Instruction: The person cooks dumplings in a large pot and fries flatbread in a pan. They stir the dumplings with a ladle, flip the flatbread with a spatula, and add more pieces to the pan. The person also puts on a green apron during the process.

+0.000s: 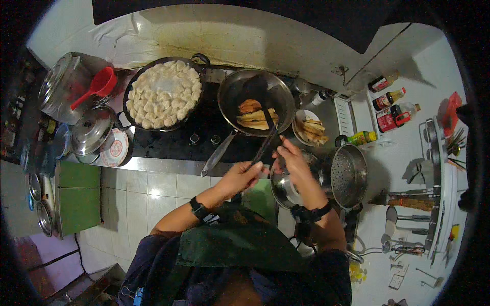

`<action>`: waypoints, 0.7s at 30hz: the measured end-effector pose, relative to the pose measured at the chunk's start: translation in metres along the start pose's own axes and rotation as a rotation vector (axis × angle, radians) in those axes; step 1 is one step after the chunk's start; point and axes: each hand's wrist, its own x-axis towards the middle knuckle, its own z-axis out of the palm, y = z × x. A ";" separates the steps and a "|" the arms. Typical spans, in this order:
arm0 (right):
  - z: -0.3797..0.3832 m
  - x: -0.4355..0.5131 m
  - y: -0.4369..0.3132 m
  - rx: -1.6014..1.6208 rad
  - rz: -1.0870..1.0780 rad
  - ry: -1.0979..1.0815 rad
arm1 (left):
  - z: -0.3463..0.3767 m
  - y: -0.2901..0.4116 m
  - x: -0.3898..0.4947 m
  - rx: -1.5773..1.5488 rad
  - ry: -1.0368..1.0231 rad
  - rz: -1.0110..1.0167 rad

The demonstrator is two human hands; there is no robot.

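My left hand [239, 178] is closed around a long dark utensil handle [262, 149], which slants up to the frying pan [224, 93]. Dark utensil parts reach into the pan, but their exact form is hard to make out. Just right of the handle is my right hand [294, 157], its fingers apart and nothing visible in them; whether a fingertip touches the handle is unclear. Browned flat strips [258, 119] lie in the pan beside a reddish-brown round piece [249, 106]. Similar strips [312, 130] fill a white bowl [299, 114] right of the pan.
A wide black pan [126, 95] of dumplings [164, 95] sits on the stove's left. Further left are a metal lid [92, 128], a patterned plate [115, 148] and a red ladle [103, 82]. The frying pan's handle [220, 153] overhangs the front edge. A steamer pot [346, 176] stands right.
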 end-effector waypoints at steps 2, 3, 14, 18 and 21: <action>-0.021 -0.012 -0.005 -0.498 -0.079 0.073 | -0.027 -0.006 -0.015 0.283 0.204 0.129; -0.028 -0.021 -0.005 -0.883 -0.288 0.169 | -0.045 -0.009 -0.021 0.443 0.350 0.195; -0.013 -0.029 0.015 -1.816 -0.268 0.272 | -0.115 -0.084 -0.018 0.415 0.499 0.204; 0.001 0.004 0.018 -1.760 -0.188 0.262 | -0.115 -0.093 -0.011 0.143 0.403 0.123; 0.016 0.010 0.006 -1.782 -0.324 0.413 | -0.114 -0.095 -0.009 0.110 0.421 0.093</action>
